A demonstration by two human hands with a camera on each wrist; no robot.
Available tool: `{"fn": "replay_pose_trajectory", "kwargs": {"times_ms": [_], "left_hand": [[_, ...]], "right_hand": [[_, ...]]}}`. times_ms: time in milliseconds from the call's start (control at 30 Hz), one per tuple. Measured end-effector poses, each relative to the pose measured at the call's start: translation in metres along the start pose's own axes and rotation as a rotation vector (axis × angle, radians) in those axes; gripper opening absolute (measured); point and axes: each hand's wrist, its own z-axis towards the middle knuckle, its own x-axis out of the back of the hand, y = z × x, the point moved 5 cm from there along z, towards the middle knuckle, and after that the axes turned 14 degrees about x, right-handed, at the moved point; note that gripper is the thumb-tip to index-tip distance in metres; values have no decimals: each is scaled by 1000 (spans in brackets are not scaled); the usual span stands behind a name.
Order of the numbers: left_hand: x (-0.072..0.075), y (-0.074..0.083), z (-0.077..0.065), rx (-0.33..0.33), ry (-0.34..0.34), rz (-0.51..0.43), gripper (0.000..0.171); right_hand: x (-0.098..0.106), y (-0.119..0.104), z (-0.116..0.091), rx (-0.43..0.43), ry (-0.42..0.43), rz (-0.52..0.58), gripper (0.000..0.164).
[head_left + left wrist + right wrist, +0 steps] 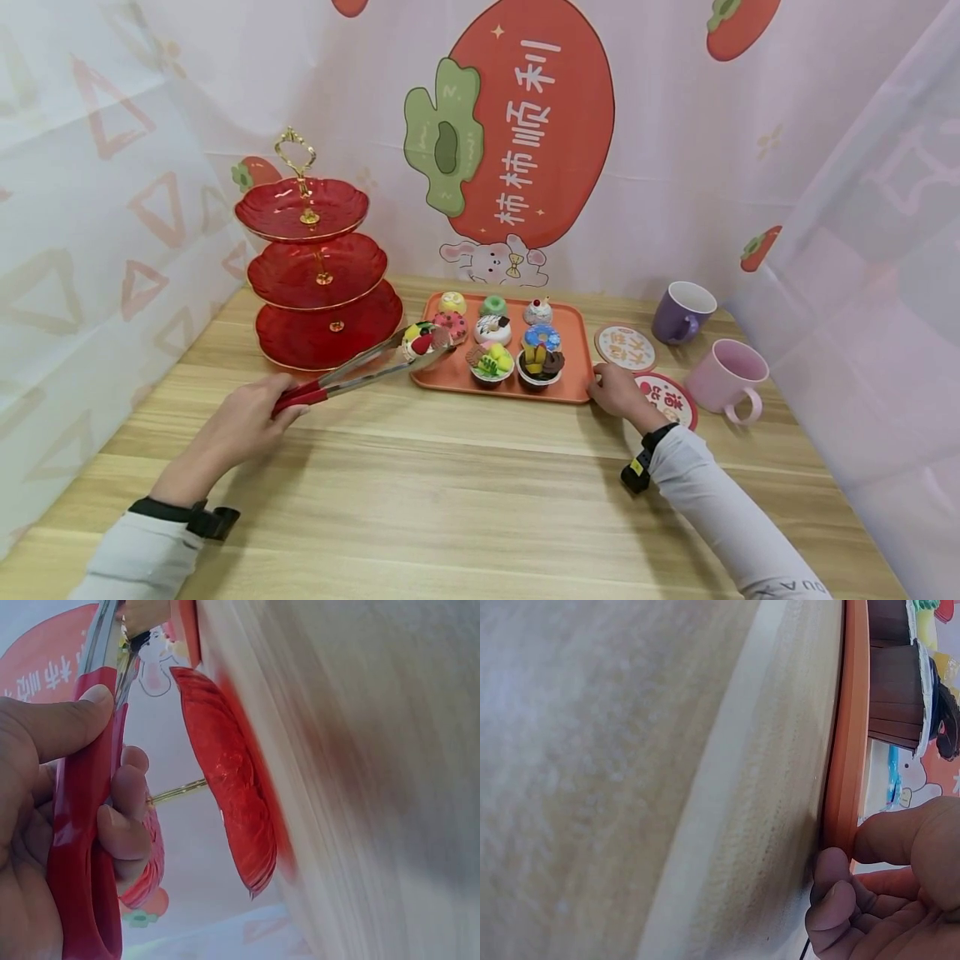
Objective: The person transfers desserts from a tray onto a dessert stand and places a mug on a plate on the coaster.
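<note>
My left hand (243,417) grips red-handled metal tongs (84,802), thumb along one handle and fingers curled round the other. Between the tong tips is a small fruit-topped cupcake (417,340) at the left edge of an orange tray (576,367); whether it touches the tray I cannot tell. My right hand (892,892) pinches the tray's near right corner between thumb and fingers. On the tray are several toy-like cakes, among them a chocolate-topped cupcake (540,367), a green-topped cupcake (491,363), a blue donut (542,337) and a white donut (492,329).
A red three-tier cake stand (322,329) with a gold handle stands at the left, close to the tongs. Right of the tray lie two round coasters (626,347), one partly behind my right hand. A purple mug (682,312) and a pink mug (723,375) stand farther right.
</note>
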Motion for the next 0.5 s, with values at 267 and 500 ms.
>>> {"fn": "replay_pose_trajectory", "kwargs": {"times_ms": [267, 500], "left_hand": [[10, -8, 0, 10, 74, 0, 29], [16, -17, 0, 40, 127, -1, 25]], "right_hand": [[0, -1, 0, 15, -3, -1, 20], [1, -2, 0, 10, -6, 7, 21]]}}
